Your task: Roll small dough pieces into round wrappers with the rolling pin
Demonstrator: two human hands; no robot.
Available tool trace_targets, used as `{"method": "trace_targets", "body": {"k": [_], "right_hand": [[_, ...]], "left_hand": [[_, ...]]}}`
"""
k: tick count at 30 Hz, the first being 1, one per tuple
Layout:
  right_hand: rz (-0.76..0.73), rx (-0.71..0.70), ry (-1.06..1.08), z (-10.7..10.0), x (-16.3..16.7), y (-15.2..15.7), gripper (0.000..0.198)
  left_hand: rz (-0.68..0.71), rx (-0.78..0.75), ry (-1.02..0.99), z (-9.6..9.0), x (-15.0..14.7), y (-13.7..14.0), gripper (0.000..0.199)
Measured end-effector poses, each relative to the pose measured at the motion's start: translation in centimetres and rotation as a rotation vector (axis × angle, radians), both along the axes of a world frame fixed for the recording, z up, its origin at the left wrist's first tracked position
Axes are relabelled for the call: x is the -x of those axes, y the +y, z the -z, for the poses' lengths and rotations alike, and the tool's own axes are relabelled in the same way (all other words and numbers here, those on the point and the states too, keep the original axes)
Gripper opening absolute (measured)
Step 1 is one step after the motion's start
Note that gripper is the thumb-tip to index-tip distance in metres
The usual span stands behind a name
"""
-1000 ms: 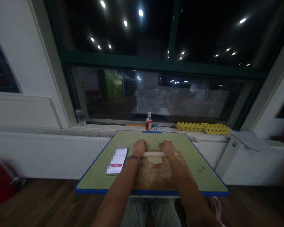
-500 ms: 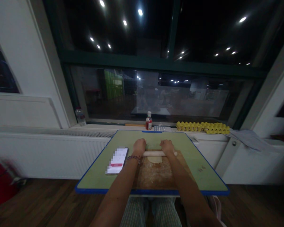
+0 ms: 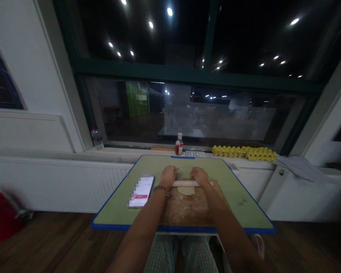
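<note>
- Rolling pin (image 3: pixel 186 184), pale and smooth, lies crosswise near the far edge of a floury wooden board (image 3: pixel 187 208), its middle showing between the two hands.
- Dough (image 3: pixel 186 190), a thin, flattened piece, shows on the near side of the pin, its rounded edge toward the person; the pin covers its far part.
- Left hand (image 3: pixel 169 175) is over the left end of the pin, fingers loosely curled past it; whether its grip has hold of the wood, I cannot tell.
- Right hand (image 3: pixel 199 174) is over the pin toward its right end, fingers bent inward beyond it; how firmly this grip closes, or on what, cannot be made out.
- Bracelet (image 3: pixel 160 188) of beads circles the left wrist.
- Bench (image 3: pixel 113 208), green-topped with a blue rim, carries the board at its near edge, between the forearms.
- Phone (image 3: pixel 142 192) lies on the bench left of the board, screen lit and partly blurred out.
- Small bottle (image 3: pixel 179 147) with red contents stands on the window ledge, just past the bench's far edge.
- Yellow egg trays (image 3: pixel 244 152) rest on the ledge to the right; a clear bottle (image 3: pixel 97 138) stands at its left end.
</note>
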State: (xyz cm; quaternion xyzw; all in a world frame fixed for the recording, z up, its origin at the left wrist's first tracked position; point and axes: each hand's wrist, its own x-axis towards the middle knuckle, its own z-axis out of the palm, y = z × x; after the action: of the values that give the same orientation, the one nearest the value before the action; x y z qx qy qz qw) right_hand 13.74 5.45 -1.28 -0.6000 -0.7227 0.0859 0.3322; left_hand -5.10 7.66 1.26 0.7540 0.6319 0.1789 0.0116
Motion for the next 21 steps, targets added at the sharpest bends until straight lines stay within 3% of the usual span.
{"method": "trace_targets", "body": {"k": [5, 9, 16, 21], "right_hand": [[0.008, 0.046, 0.043, -0.1, 0.5, 2.4, 0.03], [-0.044, 0.061, 0.069, -0.1, 0.7, 3.5, 0.036], [-0.092, 0.032, 0.109, 0.6, 0.5, 2.8, 0.044], [-0.227, -0.014, -0.026, 0.9, 0.4, 1.1, 0.051]], "left_hand": [[0.008, -0.01, 0.008, -0.3, -0.1, -0.1, 0.041], [0.012, -0.016, 0.005, -0.3, 0.0, 0.0, 0.034], [0.053, -0.062, 0.008, -0.5, -0.2, -0.8, 0.031], [0.223, -0.225, 0.119, 1.1, -0.8, -3.0, 0.031]]}}
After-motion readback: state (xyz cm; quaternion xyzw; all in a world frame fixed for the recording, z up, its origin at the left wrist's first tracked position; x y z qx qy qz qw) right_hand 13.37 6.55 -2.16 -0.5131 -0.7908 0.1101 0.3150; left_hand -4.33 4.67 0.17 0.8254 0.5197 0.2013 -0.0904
